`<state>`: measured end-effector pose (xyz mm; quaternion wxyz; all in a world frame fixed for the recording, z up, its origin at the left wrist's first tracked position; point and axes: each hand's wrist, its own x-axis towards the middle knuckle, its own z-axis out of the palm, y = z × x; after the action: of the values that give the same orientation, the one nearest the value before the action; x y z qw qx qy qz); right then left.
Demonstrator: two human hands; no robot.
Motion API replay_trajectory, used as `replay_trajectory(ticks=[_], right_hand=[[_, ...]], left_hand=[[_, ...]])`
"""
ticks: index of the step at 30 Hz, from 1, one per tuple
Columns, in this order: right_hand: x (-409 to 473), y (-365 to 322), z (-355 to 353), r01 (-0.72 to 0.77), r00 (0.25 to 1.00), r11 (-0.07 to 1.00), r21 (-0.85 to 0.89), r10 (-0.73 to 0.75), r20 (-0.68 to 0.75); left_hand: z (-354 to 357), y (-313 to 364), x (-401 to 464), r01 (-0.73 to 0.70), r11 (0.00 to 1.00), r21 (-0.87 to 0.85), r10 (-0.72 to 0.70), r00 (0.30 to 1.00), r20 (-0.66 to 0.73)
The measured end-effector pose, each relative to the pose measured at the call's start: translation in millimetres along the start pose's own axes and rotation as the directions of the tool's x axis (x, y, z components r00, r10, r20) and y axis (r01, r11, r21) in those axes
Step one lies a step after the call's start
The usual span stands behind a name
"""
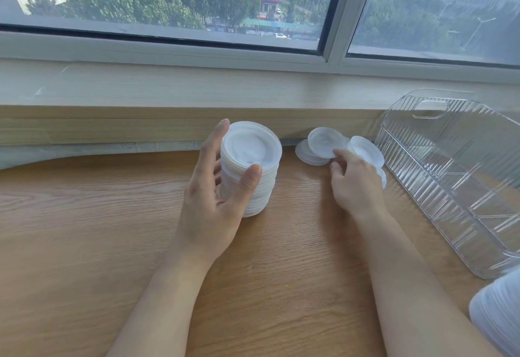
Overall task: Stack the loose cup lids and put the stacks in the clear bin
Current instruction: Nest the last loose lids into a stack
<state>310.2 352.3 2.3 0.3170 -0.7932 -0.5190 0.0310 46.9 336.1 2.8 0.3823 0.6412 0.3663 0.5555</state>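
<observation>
A tall stack of white translucent cup lids [253, 159] stands on the wooden table near its far edge. My left hand [216, 187] holds the stack, thumb on the front and fingers round the left side. To the right, a few loose lids [309, 154] lie by the sill. My right hand [354, 185] pinches one loose lid [323, 141] at its edge, lifted and tilted, while more lids [365, 149] show behind its fingers. The clear ribbed bin [450, 176] with inner dividers sits at the right, with no lids visible inside it.
A pale window sill [197, 89] runs along the table's far edge, below a window. Another stack of lids [498, 311] lies at the lower right corner, partly cut off by the frame. Bare wooden tabletop [84, 244] spreads to the left.
</observation>
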Motion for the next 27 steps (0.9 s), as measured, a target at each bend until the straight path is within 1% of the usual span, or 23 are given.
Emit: replay_trajectory(ticks=[3, 6, 9, 12, 15, 17, 20, 25, 27], right_hand=[[-0.2, -2.3, -2.3, 0.03, 0.994, 0.999, 0.042, -0.026, -0.104], [-3.8, -12.0, -10.0, 0.093, 0.978, 0.989, 0.114, -0.069, -0.198], [-8.3, -29.5, -21.7, 0.182, 0.964, 0.961, 0.208, -0.133, -0.23], [-15.2, -51.4, -35.2, 0.252, 0.965, 0.878, 0.407, -0.198, -0.171], [-27.5, -70.5, -47.0, 0.337, 0.938, 0.776, 0.533, -0.327, -0.117], [-33.3, -77.2, -51.3, 0.398, 0.903, 0.725, 0.562, -0.419, -0.099], [-36.8, -80.2, -54.9, 0.434, 0.864, 0.692, 0.577, -0.501, -0.049], [-37.9, -79.0, -54.8, 0.458, 0.815, 0.702, 0.545, -0.577, 0.057], [-39.2, -79.8, -53.3, 0.45, 0.812, 0.707, 0.545, -0.578, 0.08]], left_hand=[[-0.1, -0.4, -0.2, -0.001, 1.0, 0.006, 0.001, 1.0, 0.0], [-0.3, -0.4, -0.9, -0.003, 1.0, 0.013, 0.003, 1.0, -0.004], [-0.1, 0.8, -1.2, 0.002, 0.999, 0.032, -0.002, 1.0, -0.006], [-0.7, 0.7, -1.0, 0.001, 0.999, 0.043, 0.0, 1.0, -0.007], [-1.2, 1.3, -0.8, 0.003, 0.999, 0.045, -0.002, 1.0, -0.004], [-1.3, 1.9, -0.9, 0.001, 0.999, 0.04, -0.001, 1.0, -0.004], [-1.8, 3.4, -0.6, 0.001, 1.0, 0.027, -0.001, 1.0, -0.001], [-3.1, 3.8, -0.1, -0.012, 0.999, 0.052, 0.011, 1.0, 0.007], [-3.2, 4.2, -0.2, -0.01, 0.998, 0.056, 0.009, 1.0, 0.012]])
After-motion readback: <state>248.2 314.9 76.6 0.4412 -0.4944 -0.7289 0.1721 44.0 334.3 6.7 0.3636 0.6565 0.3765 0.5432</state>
